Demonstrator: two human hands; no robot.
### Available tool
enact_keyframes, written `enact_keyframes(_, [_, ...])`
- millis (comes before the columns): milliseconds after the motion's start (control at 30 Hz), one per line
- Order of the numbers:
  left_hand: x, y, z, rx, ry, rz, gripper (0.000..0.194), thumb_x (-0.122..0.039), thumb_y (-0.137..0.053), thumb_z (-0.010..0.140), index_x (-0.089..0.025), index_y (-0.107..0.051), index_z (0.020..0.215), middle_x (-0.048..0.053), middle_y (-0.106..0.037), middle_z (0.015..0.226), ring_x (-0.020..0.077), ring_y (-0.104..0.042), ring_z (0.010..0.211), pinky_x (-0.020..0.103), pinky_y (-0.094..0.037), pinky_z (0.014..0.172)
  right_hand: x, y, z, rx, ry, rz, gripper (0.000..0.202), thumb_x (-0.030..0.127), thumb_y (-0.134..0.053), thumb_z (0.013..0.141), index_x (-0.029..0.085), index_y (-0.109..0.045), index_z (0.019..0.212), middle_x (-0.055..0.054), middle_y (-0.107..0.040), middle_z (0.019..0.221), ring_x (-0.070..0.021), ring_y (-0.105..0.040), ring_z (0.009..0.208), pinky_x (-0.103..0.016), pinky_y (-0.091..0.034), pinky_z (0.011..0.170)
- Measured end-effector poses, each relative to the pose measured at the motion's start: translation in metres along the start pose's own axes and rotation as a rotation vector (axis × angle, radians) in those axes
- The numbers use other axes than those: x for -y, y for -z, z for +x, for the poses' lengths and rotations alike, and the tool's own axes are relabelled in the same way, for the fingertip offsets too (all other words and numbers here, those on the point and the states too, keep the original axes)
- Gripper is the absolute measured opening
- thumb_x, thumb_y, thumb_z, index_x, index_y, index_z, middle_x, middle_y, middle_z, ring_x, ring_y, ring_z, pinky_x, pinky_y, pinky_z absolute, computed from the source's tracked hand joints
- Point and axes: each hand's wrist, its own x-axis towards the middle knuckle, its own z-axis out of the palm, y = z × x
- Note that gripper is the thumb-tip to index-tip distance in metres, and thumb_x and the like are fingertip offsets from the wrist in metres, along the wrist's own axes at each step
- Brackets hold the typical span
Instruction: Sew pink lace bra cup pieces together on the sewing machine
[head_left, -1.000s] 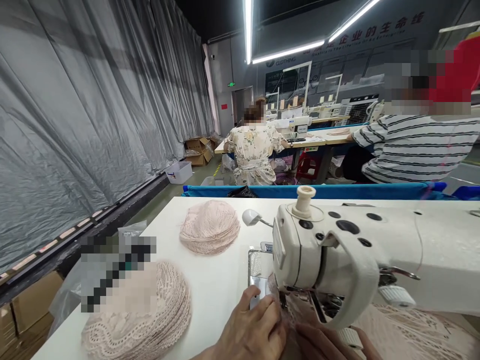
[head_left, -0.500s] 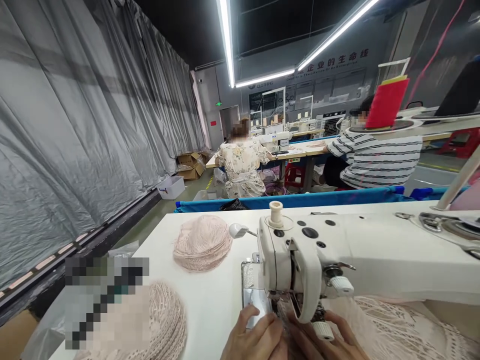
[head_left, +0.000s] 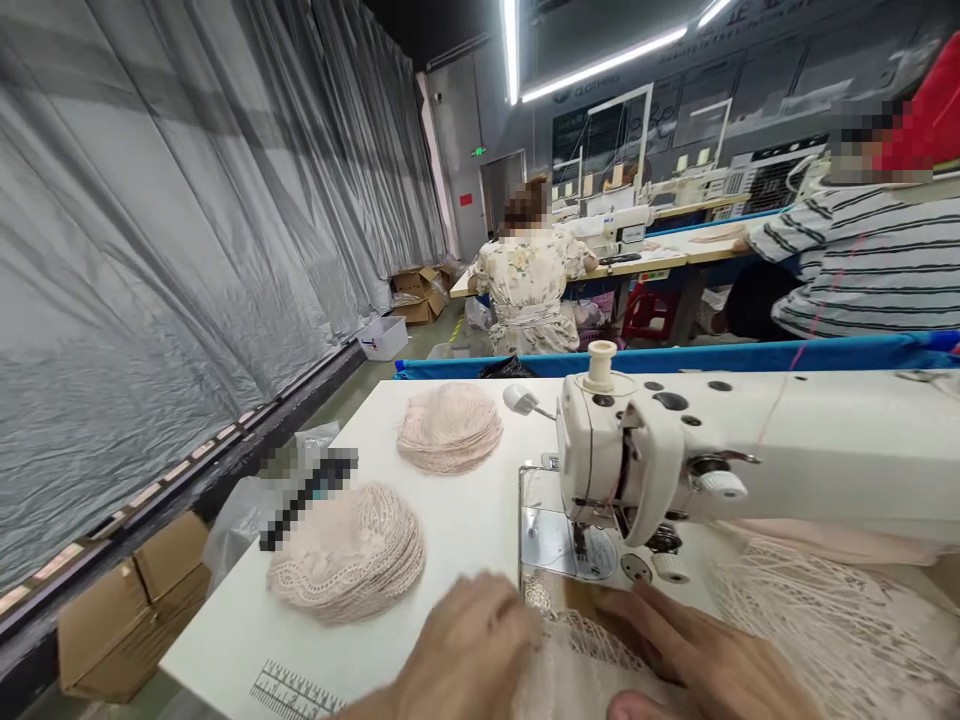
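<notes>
A pale pink lace piece [head_left: 589, 655] lies between my hands, in front of the white sewing machine [head_left: 817, 430]. My left hand [head_left: 472, 645] is curled at the lace's left edge, its fingertips partly hidden and blurred. Over the right part of the lace, my right hand [head_left: 705, 650] has its fingers reaching left and its thumb lower down, with the fabric between them. The presser foot [head_left: 580, 540] and needle plate [head_left: 536, 540] stand beyond my hands, with no fabric visible under the foot.
Two stacks of pink lace pieces, a nearer stack [head_left: 349, 560] and a farther stack [head_left: 450, 430], rest on the white table [head_left: 450, 520]. More lace [head_left: 832, 610] lies right. Cardboard boxes [head_left: 127, 620] stand on the floor. Two people sit ahead, beyond a blue cloth [head_left: 675, 357].
Both hands have drawn back toward me from the presser foot, bringing the lace piece with them. The view has tilted down and turned left, showing more of the table.
</notes>
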Motion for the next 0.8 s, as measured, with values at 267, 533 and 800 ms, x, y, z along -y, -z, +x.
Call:
enact_keyframes(267, [-0.012,0.001,0.057,0.188,0.339,-0.438,0.007,-0.015,-0.066,0.074,-0.017,-0.060,0.076,-0.003,-0.055,0.080,0.0139,-0.052,0.081,0.024,-0.040,0.075,0.002,-0.026,-0.007,0.163,-0.175,0.372,0.020,0.037,-0.046,0.092,0.023,-0.053,0.081,-0.003,-0.061,0.083,-0.0176,-0.062,0.071,-0.028,-0.052,0.062])
enact_keyframes(533, [-0.007,-0.001,0.063,0.187,0.270,-0.541,0.013,-0.014,-0.049,0.082,-0.016,-0.060,0.076,-0.005,-0.051,0.059,0.0096,-0.047,0.056,0.019,-0.033,0.051,-0.001,-0.025,-0.002,0.188,-0.348,0.330,0.033,0.037,-0.035,0.096,0.024,-0.047,0.068,0.005,-0.061,0.056,-0.0132,-0.060,0.050,-0.020,-0.042,0.045])
enact_keyframes(800, [-0.003,-0.034,0.060,-0.577,-0.476,0.184,0.024,-0.010,-0.036,0.091,-0.011,-0.058,0.082,0.005,-0.059,0.076,0.0144,-0.053,0.068,0.029,-0.038,0.061,-0.016,-0.039,-0.009,0.149,-0.275,0.019,0.031,0.031,-0.031,0.098,0.025,-0.051,0.076,0.003,-0.065,0.055,-0.0165,-0.064,0.047,-0.024,-0.042,0.044])
